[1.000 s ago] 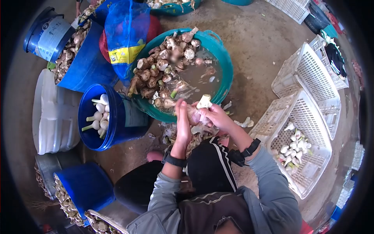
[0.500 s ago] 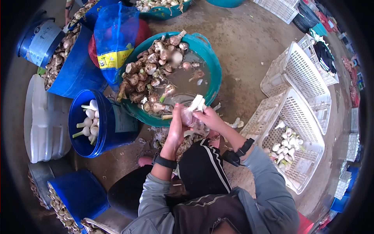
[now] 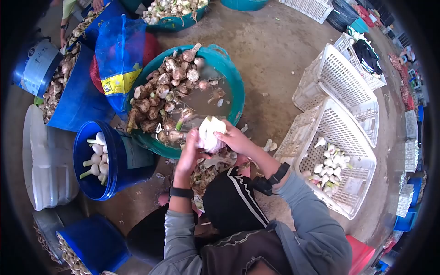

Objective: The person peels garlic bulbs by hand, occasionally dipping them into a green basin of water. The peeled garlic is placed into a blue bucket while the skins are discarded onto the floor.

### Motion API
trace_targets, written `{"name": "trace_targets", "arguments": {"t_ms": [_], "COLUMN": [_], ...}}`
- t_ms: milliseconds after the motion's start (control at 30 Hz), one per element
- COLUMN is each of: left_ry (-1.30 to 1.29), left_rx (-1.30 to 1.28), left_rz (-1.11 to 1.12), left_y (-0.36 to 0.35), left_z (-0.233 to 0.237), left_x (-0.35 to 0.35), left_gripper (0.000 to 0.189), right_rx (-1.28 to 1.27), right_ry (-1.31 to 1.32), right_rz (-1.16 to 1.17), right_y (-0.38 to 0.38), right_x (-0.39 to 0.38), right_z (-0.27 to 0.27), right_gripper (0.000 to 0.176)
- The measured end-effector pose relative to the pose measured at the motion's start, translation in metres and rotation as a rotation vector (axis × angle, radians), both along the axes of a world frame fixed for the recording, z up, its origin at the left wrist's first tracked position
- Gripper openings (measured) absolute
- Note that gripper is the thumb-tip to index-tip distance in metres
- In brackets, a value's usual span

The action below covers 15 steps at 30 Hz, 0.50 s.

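Clamped on a single garlic bulb (image 3: 211, 132) with the fingers of both hands: curled against its left side with the left hand (image 3: 187, 151), pressed against its right side, thumb across the pale upper face, with the right hand (image 3: 237, 140). Hidden behind the bulb in part; impossible to tell how far around the rear fingertips reach. Judged to be at the stage of stripping or turning back outer skin, pale above and pinkish below. For any further stripping, maintain firm support at the left and pull gently at the right; avoid squeezing hard, to limit slipping of a possibly damp surface. Held up between the hands, at the near side of the teal tub (image 3: 238, 91), above a scatter of peelings (image 3: 206, 176). Within the tub, heaped at the left, soiled unpeeled bulbs (image 3: 143, 105) beside murky water (image 3: 207, 98). Farther left, white stemmed bulbs (image 3: 95, 159) inside a blue bucket (image 3: 120, 167); at the right, more white bulbs (image 3: 338, 159) inside a perforated crate (image 3: 355, 151). Compared with the earlier frame: turned broader and whiter toward the camera at the bulb, with less raised skin on top; shifted leftward in view at the tub; more exposed at top left, another person's hand (image 3: 97, 4).
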State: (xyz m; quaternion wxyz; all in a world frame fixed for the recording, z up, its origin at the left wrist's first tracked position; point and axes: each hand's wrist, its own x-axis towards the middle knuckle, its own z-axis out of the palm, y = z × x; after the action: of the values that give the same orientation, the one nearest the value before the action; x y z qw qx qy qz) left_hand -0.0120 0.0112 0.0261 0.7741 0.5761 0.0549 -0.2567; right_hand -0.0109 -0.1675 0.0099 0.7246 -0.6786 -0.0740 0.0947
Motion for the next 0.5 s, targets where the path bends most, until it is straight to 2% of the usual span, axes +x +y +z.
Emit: {"name": "trace_targets", "arguments": {"t_ms": [100, 133, 167, 233, 267, 300, 367, 400, 433, 467, 500], "left_ry": [-0.290, -0.325, -0.321, -0.219, -0.307, -0.308, -0.149, -0.445, -0.456, -0.344, -0.232], "left_rx": [0.275, 0.274, 0.276, 0.109, 0.033, 0.032, -0.154, 0.251, 0.199, 0.192, 0.185], "left_rz": [0.128, 0.174, 0.178, 0.272, 0.379, 0.378, 0.258, 0.249, 0.225, 0.180, 0.131], "left_y": [-0.016, -0.016, -0.016, -0.022, -0.032, -0.028, -0.017, -0.017, -0.020, -0.015, -0.013], "left_z": [-0.005, -0.007, -0.009, -0.006, -0.012, -0.015, -0.018, -0.026, -0.034, -0.040, -0.026], "left_x": [-0.012, -0.012, -0.014, -0.015, -0.015, -0.015, -0.014, -0.009, -0.006, -0.008, -0.011], "left_gripper": [0.062, 0.053, 0.053, 0.046, 0.031, 0.031, 0.019, 0.012, 0.007, 0.005, 0.008], "right_rx": [-0.078, -0.175, -0.173, 0.063, 0.165, 0.164, 0.788, 0.947, 0.949, 0.866, 0.783], "right_ry": [-0.175, -0.366, -0.363, 0.229, 0.227, 0.227, 0.435, 0.342, 0.343, 0.292, 0.239], "right_rz": [0.027, -0.042, -0.037, 0.040, -0.037, -0.038, -0.103, 0.035, 0.034, 0.015, -0.008], "right_y": [0.009, 0.012, 0.010, 0.003, 0.004, 0.003, 0.002, 0.002, 0.006, 0.010, 0.013], "right_x": [-0.006, -0.009, -0.009, -0.008, -0.007, -0.006, -0.003, -0.006, -0.009, -0.008, -0.008], "right_z": [0.006, 0.010, 0.016, 0.024, 0.018, 0.018, 0.019, 0.013, 0.005, -0.001, 0.008], "right_gripper": [0.033, 0.031, 0.031, 0.030, 0.028, 0.028, 0.025, 0.023, 0.023, 0.023, 0.023]}}
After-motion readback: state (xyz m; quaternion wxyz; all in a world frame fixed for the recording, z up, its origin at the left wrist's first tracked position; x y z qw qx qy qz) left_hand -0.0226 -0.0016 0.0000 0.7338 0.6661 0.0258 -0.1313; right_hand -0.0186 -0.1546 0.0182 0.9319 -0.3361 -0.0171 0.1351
